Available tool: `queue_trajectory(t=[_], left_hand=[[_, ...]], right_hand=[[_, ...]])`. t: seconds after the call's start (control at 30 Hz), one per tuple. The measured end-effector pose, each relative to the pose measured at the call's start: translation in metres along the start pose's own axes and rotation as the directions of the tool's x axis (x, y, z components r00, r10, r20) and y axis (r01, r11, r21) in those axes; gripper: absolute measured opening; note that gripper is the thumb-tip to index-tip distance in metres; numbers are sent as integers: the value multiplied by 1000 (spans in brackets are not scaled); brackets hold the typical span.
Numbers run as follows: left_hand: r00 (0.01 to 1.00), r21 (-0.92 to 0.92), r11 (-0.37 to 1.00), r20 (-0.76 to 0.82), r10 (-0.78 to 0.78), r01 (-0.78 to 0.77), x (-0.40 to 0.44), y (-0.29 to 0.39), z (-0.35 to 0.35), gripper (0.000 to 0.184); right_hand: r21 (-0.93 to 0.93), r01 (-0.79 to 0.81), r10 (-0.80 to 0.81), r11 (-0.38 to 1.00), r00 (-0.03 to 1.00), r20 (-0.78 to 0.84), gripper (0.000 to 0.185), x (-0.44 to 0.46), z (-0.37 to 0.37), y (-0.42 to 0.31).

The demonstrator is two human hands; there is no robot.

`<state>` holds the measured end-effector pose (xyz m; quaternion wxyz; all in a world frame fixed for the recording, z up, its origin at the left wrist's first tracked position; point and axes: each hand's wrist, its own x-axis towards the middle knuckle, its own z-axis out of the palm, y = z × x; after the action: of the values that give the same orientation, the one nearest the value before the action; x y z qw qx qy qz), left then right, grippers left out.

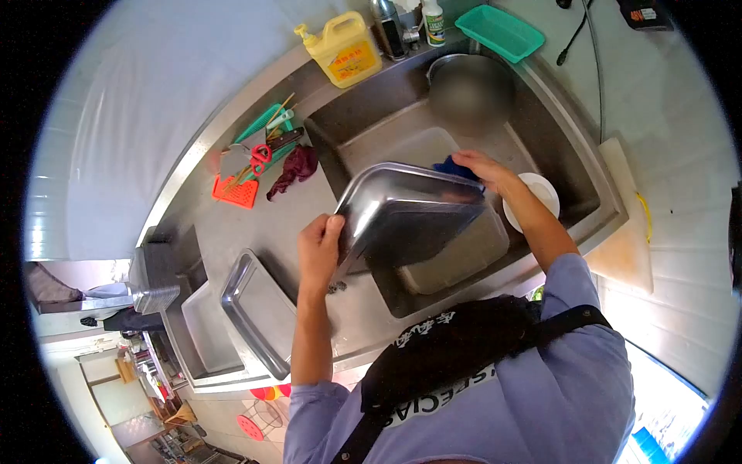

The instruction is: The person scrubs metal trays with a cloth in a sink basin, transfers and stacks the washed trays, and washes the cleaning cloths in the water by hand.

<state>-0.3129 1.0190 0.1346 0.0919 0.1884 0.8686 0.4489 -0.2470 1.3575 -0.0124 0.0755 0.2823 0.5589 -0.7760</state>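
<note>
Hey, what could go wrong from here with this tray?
The tray is tilted over the sink, with the left hand gripping its edge and the right hand pressing a blue cloth near another edge; if it's wet, it might slip and drop in.

The right forearm passes close by or over the white bowl, so an elbow swing could knock it.

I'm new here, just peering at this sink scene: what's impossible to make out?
All in the head view:
- Contents of the round pot: blurred.
- What the blue item is: partly covered by the right hand and apparently the held metal pan.
- Part of the white dish: behind the right forearm.
- Small print on the yellow jug: too small.
</note>
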Motion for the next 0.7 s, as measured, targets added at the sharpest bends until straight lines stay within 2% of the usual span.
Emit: queue_trajectory(t=[0.07,0.1,0.17,0.2,0.23,0.3,0.33,0.37,0.43,0.5,0.53,0.57,0.6,0.63,0.7], left_hand=[[994,-81,991,-22,-108,106,-6,-4,-22,42],[984,-109,980,-42,-173,167,-10,-9,-31,43],[939,-319,888,28,-342,333,-19,-12,-42,46],[917,-385,839,52,-396,384,-22,-15,-43,46],[891,-450,782,79,-447,431,-25,-20,-41,47],[892,-513,760,25,-452,400,-27,-29,-24,46],[874,-533,728,47,-484,431,-29,-24,-16,44],[873,-548,709,85,-480,443,-28,-43,-5,42],[869,-620,647,120,-480,443,-24,-58,22,40],[850,-664,587,145,-507,464,-18,-57,42,39],[856,-688,580,119,-503,436,-14,-51,49,39],[855,-697,569,125,-503,436,-10,-51,50,39],[854,-707,555,135,-503,438,-7,-50,53,39],[852,-720,536,147,-503,441,-5,-49,58,39],[834,-734,496,173,-524,464,4,-47,65,42]], right_hand=[[45,-47,43,998,996,72,30,50,-28,46],[75,-92,94,993,995,-21,29,47,-22,51],[142,-170,197,975,959,-202,28,28,-5,70],[-291,-123,62,949,976,-208,27,42,-9,107],[-670,-55,-67,740,986,-154,25,63,-17,157],[-899,95,-154,428,988,32,22,53,-5,219],[-957,232,19,176,971,239,27,37,7,218],[-914,401,238,-58,895,377,34,26,17,214],[-947,316,174,-51,937,303,32,24,15,212],[-951,190,109,242,969,221,31,34,3,205],[-850,100,93,517,981,172,31,39,0,193],[-682,11,119,731,982,143,31,39,0,186],[-459,-78,146,885,983,115,32,34,4,170],[-229,-164,195,960,973,122,34,4,28,120],[-307,74,-12,949,980,199,32,-32,59,70]])
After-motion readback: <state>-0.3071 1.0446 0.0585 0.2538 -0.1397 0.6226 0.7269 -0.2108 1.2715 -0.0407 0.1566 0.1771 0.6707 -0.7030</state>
